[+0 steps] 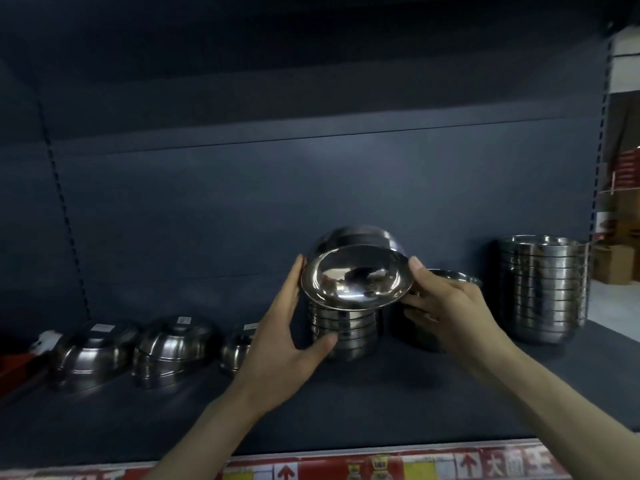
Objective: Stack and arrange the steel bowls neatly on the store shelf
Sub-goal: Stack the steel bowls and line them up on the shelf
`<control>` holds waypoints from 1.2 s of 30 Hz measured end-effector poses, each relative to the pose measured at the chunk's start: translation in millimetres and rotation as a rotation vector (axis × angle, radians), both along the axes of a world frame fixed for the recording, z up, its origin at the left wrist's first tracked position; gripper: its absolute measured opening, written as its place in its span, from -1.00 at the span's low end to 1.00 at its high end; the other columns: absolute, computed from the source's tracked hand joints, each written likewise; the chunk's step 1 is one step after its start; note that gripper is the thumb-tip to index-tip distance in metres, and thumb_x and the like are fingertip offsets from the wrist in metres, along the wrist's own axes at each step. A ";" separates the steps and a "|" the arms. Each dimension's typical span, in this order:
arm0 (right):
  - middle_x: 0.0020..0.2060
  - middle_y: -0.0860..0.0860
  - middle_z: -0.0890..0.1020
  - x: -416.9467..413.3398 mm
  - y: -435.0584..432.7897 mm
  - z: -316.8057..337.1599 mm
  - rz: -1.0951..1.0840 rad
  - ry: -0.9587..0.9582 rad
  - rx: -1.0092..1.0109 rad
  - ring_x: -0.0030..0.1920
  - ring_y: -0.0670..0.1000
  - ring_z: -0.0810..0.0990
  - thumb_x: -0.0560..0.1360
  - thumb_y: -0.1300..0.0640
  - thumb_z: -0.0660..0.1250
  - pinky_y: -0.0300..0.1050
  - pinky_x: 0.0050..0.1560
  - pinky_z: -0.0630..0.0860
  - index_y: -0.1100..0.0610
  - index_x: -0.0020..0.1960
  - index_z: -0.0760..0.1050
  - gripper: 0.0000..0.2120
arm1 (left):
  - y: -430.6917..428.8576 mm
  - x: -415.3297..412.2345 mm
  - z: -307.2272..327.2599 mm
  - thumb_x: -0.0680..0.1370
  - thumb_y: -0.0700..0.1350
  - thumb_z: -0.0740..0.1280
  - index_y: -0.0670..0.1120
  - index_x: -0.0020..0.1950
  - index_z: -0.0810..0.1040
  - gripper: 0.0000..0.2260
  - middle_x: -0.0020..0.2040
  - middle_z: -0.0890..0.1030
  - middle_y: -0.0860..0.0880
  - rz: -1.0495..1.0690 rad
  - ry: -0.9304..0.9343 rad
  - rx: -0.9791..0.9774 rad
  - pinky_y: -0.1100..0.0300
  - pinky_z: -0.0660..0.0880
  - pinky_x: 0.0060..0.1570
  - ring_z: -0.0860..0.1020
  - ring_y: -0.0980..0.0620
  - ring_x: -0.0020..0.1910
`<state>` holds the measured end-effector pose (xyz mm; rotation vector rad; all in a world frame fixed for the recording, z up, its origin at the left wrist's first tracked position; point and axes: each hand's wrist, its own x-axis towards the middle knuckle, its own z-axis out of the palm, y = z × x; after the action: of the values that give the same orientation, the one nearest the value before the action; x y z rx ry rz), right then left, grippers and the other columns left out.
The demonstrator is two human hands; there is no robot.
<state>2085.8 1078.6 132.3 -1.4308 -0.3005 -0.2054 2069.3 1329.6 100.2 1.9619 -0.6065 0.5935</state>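
At mid-shelf [346, 403], the tilted bowl [356, 280] is held over the middle stack [346, 329], its lower edge at or just above the top of that stack; contact cannot be confirmed. The right hand [446, 306] pinches the bowl's right rim, thumb on top and fingers curled beneath. The left hand [287, 327] lies nearly straight-fingered against the left rim, fingers close together, thumb resting on the side of the stack.

Progress, as judged: partly complete. The tall stack [543, 292] stands finished at the right end, nested and upright. The middle stack holds several bowls and is receiving another. Outstanding items are three groups of upturned bowls [173, 348] at the left, well apart from both stacks, two with labels showing on their bases, and a lone bowl [453, 275] just behind the right hand. None of these is stacked.

Limits of observation: a rounded steel surface rises behind the tilted bowl, and it cannot be told whether this is that bowl's own body or a second bowl. The right hand covers most of the lone bowl. The smallest upturned group is partly hidden by the left wrist. A red object [14, 368] at the far left is cut off and unidentified. Lighting is dim throughout.
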 end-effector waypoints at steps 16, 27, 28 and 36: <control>-0.01 -0.02 0.81 -9.6 -0.5 7.8 0.017 0.075 -0.059 -0.01 -0.02 0.72 0.60 -0.30 0.34 -0.03 0.13 0.49 0.00 -0.04 0.80 -0.57 | -3.8 4.8 6.6 0.30 -0.15 0.73 0.22 0.71 0.13 0.15 0.58 0.39 0.34 0.005 -0.041 -0.166 -0.02 0.32 0.60 0.35 0.28 0.58; 0.19 -0.31 0.72 -29.3 14.1 3.2 0.117 -0.226 -0.171 0.24 -0.34 0.64 0.55 -0.12 0.32 -0.26 0.24 0.47 -0.25 0.27 0.65 -0.68 | -9.2 7.0 19.6 0.40 -0.17 0.60 -0.07 0.50 0.52 -0.33 0.33 0.70 -0.02 -0.147 0.075 -0.494 0.29 0.58 0.24 0.67 0.09 0.31; 0.20 -0.31 0.72 -28.8 15.1 2.2 0.117 -0.242 -0.186 0.24 -0.34 0.63 0.57 -0.09 0.33 -0.30 0.21 0.49 -0.24 0.32 0.61 -0.67 | -10.9 7.3 21.0 0.41 -0.14 0.57 -0.08 0.46 0.56 -0.39 0.30 0.72 -0.02 -0.155 0.086 -0.506 0.30 0.57 0.23 0.67 0.07 0.31; 0.21 -0.16 0.74 4.5 26.3 -5.9 0.038 -0.204 -0.057 0.22 -0.21 0.69 0.49 -0.15 0.48 -0.16 0.29 0.54 -0.11 0.42 0.57 -0.50 | -21.2 20.8 23.4 0.43 -0.20 0.56 -0.12 0.43 0.54 -0.43 0.29 0.72 0.01 -0.147 0.055 -0.572 0.38 0.56 0.16 0.67 0.13 0.30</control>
<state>2090.3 1104.9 126.5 -1.4619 -0.5039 -0.3150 2090.1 1308.5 123.6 1.3803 -0.4761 0.5458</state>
